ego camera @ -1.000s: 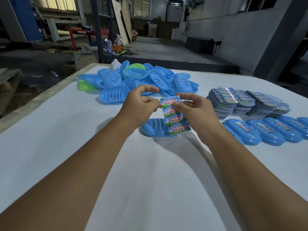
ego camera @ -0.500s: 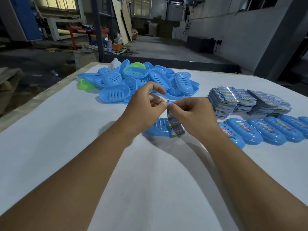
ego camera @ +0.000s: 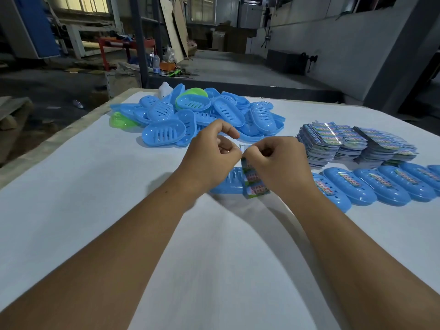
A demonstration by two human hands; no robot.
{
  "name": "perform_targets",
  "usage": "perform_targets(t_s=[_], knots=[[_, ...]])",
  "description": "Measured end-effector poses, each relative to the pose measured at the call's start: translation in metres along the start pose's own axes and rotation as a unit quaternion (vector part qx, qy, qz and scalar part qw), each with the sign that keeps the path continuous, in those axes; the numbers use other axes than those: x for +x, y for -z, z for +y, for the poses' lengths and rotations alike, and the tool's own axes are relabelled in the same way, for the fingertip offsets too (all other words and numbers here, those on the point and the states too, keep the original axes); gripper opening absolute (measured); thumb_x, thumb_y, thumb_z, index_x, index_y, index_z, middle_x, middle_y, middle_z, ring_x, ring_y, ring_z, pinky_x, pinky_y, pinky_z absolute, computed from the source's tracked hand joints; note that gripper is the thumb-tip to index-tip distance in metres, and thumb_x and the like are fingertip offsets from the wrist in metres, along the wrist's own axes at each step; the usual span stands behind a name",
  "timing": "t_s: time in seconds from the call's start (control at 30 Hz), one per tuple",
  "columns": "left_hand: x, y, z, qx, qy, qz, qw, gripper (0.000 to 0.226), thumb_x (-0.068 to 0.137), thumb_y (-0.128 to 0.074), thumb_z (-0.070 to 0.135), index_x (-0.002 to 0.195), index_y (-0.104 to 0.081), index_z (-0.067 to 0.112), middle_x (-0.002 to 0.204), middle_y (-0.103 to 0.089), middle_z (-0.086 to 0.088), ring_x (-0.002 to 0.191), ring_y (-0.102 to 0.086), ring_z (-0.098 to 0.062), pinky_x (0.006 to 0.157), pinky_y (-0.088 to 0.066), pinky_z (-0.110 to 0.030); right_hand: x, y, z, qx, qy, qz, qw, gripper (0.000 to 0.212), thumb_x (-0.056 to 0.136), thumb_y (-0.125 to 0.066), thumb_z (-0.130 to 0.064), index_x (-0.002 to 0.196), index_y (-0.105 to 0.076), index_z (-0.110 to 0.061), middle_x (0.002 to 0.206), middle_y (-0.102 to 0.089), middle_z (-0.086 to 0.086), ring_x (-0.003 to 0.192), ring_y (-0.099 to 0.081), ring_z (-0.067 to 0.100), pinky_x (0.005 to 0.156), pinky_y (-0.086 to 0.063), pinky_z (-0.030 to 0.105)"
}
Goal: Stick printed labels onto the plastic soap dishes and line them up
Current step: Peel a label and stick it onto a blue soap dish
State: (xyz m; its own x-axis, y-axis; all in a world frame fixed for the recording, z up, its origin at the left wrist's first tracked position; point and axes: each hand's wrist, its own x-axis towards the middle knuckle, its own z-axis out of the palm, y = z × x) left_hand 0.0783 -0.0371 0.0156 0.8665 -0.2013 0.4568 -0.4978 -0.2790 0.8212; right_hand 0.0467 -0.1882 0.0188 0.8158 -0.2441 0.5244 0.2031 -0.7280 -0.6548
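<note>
A printed label strip [ego camera: 254, 181] hangs edge-on between my hands above the table's middle. My left hand [ego camera: 212, 156] and my right hand [ego camera: 281, 163] both pinch its top end, fingertips almost touching. Right under them lies a blue soap dish [ego camera: 228, 183], partly hidden by both hands and the strip. A row of blue labelled dishes [ego camera: 371, 184] runs off to the right. A heap of unlabelled blue dishes with two green ones [ego camera: 197, 115] sits at the far side.
Stacks of printed label sheets [ego camera: 352, 144] lie at the right behind the row. The white table [ego camera: 95, 186] has its left edge close to the heap. Beyond it are a dark workshop floor, a steel post and clutter.
The label strip has turned from face-on to edge-on, and my hands have closed together at its top end. The view has shifted slightly.
</note>
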Motion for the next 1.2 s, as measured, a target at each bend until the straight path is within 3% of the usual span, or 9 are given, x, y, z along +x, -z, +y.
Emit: perform_targets(t_s=[0.1, 0.2, 0.53, 0.67, 0.83, 1.0, 1.03, 1.1, 1.2], knots=[[0.003, 0.000, -0.002, 0.006, 0.020, 0.021, 1.000, 0.018, 0.083, -0.064, 0.015, 0.087, -0.057, 0.031, 0.064, -0.063, 0.012, 0.051, -0.054, -0.001, 0.050, -0.042, -0.018, 0.003, 0.000, 0.005, 0.027, -0.011, -0.010, 1.000, 0.032, 0.073, -0.054, -0.032, 0.060, -0.056, -0.003, 0.048, -0.043, 0.004, 0.050, -0.031, 0.010, 0.049, -0.034, 0.032], [0.006, 0.002, -0.003, 0.037, 0.043, 0.058, 0.997, 0.014, 0.086, -0.063, 0.015, 0.086, -0.059, 0.029, 0.074, -0.067, 0.008, 0.066, -0.065, -0.006, 0.059, -0.055, -0.031, 0.007, 0.002, 0.010, 0.058, -0.031, -0.013, 0.998, 0.032, 0.075, -0.055, -0.027, 0.054, -0.044, -0.006, 0.048, -0.031, -0.003, 0.052, -0.025, 0.011, 0.052, -0.027, 0.028], [0.014, 0.012, -0.008, 0.044, 0.156, 0.096, 0.982, 0.028, 0.092, -0.036, 0.008, 0.085, -0.052, 0.030, 0.091, -0.061, 0.003, 0.086, -0.067, -0.023, 0.070, -0.058, -0.039, 0.015, 0.004, 0.023, 0.083, -0.099, 0.008, 0.992, 0.036, 0.072, -0.052, -0.031, 0.062, -0.047, 0.003, 0.058, -0.035, 0.007, 0.058, -0.025, 0.016, 0.055, -0.025, 0.031], [0.016, 0.024, -0.017, 0.146, 0.169, 0.091, 0.971, 0.023, 0.090, -0.037, 0.008, 0.098, -0.048, 0.026, 0.089, -0.055, 0.006, 0.091, -0.063, -0.027, 0.076, -0.056, -0.044, 0.016, 0.004, 0.024, 0.080, -0.101, 0.007, 0.992, 0.037, 0.075, -0.056, -0.030, 0.063, -0.050, 0.004, 0.057, -0.034, 0.005, 0.056, -0.024, 0.017, 0.054, -0.025, 0.030], [0.014, 0.040, -0.026, 0.405, 0.182, 0.061, 0.894, 0.033, 0.088, -0.047, 0.012, 0.118, -0.038, 0.018, 0.091, -0.056, -0.003, 0.088, -0.059, -0.033, 0.071, -0.040, -0.039, 0.012, 0.000, 0.021, 0.069, -0.092, 0.001, 0.993, 0.038, 0.073, -0.055, -0.032, 0.065, -0.054, 0.005, 0.057, -0.038, 0.004, 0.054, -0.025, 0.015, 0.054, -0.028, 0.028], [0.012, 0.047, -0.031, 0.550, 0.220, 0.000, 0.806, 0.045, 0.092, -0.052, 0.032, 0.133, -0.042, 0.016, 0.126, -0.059, -0.011, 0.121, -0.049, -0.033, 0.093, -0.037, -0.045, 0.010, 0.001, 0.019, 0.054, -0.085, -0.002, 0.995, 0.037, 0.073, -0.055, -0.032, 0.063, -0.053, 0.003, 0.056, -0.034, 0.003, 0.056, -0.024, 0.014, 0.054, -0.028, 0.028], [0.013, 0.046, -0.030, 0.546, 0.203, 0.011, 0.813, 0.038, 0.092, -0.053, 0.034, 0.126, -0.050, 0.018, 0.125, -0.059, -0.009, 0.121, -0.048, -0.032, 0.094, -0.037, -0.045, 0.010, 0.001, 0.018, 0.051, -0.082, -0.002, 0.995, 0.036, 0.073, -0.054, -0.032, 0.061, -0.051, 0.002, 0.055, -0.033, 0.003, 0.055, -0.024, 0.014, 0.054, -0.028, 0.028], [0.013, 0.042, -0.023, 0.440, 0.164, 0.048, 0.881, 0.018, 0.089, -0.059, 0.037, 0.102, -0.063, 0.025, 0.111, -0.065, -0.001, 0.112, -0.055, -0.028, 0.092, -0.043, -0.041, 0.009, 0.002, 0.016, 0.048, -0.076, -0.003, 0.996, 0.036, 0.072, -0.054, -0.033, 0.060, -0.049, 0.000, 0.054, -0.033, 0.003, 0.054, -0.025, 0.013, 0.053, -0.028, 0.028], [0.009, 0.026, -0.004, 0.115, 0.169, 0.036, 0.978, 0.022, 0.085, -0.069, 0.039, 0.078, -0.070, 0.018, 0.073, -0.069, 0.006, 0.080, -0.063, -0.016, 0.072, -0.051, -0.030, 0.007, 0.001, 0.014, 0.053, -0.063, -0.007, 0.997, 0.033, 0.074, -0.056, -0.029, 0.053, -0.044, -0.007, 0.051, -0.031, 0.000, 0.053, -0.024, 0.012, 0.053, -0.028, 0.028]])
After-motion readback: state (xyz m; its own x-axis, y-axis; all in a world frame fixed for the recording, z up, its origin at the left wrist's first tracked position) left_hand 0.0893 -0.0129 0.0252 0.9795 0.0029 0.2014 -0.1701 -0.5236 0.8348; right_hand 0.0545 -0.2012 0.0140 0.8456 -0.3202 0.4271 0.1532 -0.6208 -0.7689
